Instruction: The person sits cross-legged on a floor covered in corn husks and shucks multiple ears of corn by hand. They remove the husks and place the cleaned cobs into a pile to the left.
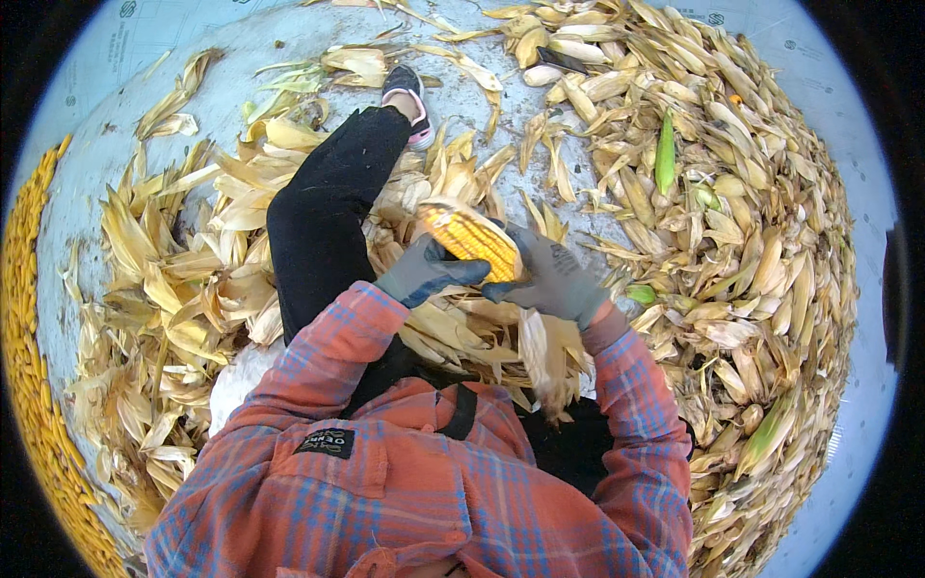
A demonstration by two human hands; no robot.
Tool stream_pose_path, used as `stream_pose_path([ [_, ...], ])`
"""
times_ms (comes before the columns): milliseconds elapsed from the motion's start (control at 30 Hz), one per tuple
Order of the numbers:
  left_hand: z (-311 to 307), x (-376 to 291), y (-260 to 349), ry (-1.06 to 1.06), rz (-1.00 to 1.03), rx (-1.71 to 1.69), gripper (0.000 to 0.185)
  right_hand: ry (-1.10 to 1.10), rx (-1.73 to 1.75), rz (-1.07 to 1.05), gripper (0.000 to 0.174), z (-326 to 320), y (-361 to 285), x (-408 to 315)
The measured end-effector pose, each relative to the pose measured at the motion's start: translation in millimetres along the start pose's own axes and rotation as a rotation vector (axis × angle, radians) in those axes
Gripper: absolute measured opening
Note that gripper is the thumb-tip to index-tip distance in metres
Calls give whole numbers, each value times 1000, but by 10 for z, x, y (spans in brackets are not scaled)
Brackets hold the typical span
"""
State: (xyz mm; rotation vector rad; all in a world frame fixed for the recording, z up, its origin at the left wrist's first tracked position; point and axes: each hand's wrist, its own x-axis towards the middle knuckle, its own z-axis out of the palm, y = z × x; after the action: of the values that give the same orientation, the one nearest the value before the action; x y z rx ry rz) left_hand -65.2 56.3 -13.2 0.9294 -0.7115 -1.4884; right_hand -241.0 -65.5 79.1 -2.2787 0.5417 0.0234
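Observation:
An ear of corn with bare yellow kernels along its near side is held between both hands, above loose husks. Pale husk still lines its far side. My left hand, in a grey glove with dark fingers, grips it from below left, the thumb along its lower edge. My right hand, gloved the same way, closes around its right end. Dry husk leaves hang below the right hand. Part of the right hand's fingers is hidden behind the ear.
A large heap of corn in husks fills the right side. Stripped husks lie about my black-trousered leg. Along the left rim runs a pile of yellow cobs. A dark flat object rests on the heap's far edge.

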Motion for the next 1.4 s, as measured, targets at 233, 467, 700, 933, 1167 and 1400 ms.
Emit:
stream_pose_path([
  [233,50,2,2,-21,-5,149,49,38,239,-85,66,-182,-68,83],
  [467,99,55,21,-212,290,257,44,98,537,19,29,122,-17,141],
  [700,42,-86,-35,-105,-12,149,47,364,-1,-38,18,162,39,90],
  [933,-30,2,42,261,43,-72,41,201,-663,530,31,-125,960,-133],
  [1167,-88,68,2,319,126,-135,38,509,-562,399,55,-730,609,-226],
  [1400,6,25,-49,249,179,-51,44,83,-98,-223,98,98,-173,158],
])
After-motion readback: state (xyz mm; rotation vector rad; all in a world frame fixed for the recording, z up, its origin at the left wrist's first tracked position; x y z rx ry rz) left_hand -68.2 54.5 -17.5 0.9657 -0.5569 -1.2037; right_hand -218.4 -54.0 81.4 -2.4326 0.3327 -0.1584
